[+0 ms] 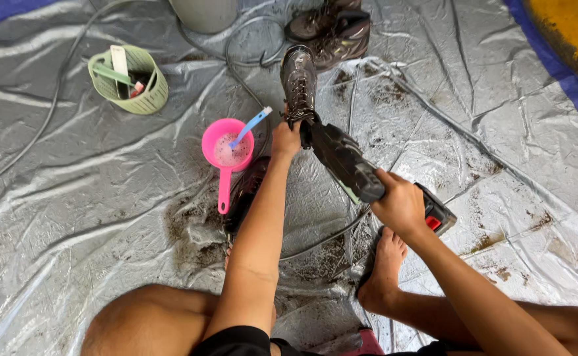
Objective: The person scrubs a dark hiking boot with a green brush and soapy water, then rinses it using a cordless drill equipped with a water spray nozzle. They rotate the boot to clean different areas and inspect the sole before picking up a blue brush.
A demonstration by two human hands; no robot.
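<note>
My left hand (285, 138) grips the heel end of a wet dark brown lace-up shoe (298, 80) and holds it with the toe pointing away from me. My right hand (400, 204) is closed on a black handheld spray gun (348, 161) with a red-and-black battery base (437, 214); its nozzle points at the shoe's heel, close to my left hand. A second dark shoe (246, 191) lies on the sheet under my left forearm.
A silver plastic sheet (71, 198) with dirt smears covers the ground. A pink scoop (227, 151) holds suds and a blue toothbrush (251, 126). A green basket (131, 79) of brushes sits at the left, more dark shoes (332, 26) at the back, and hoses (236, 59) cross the sheet.
</note>
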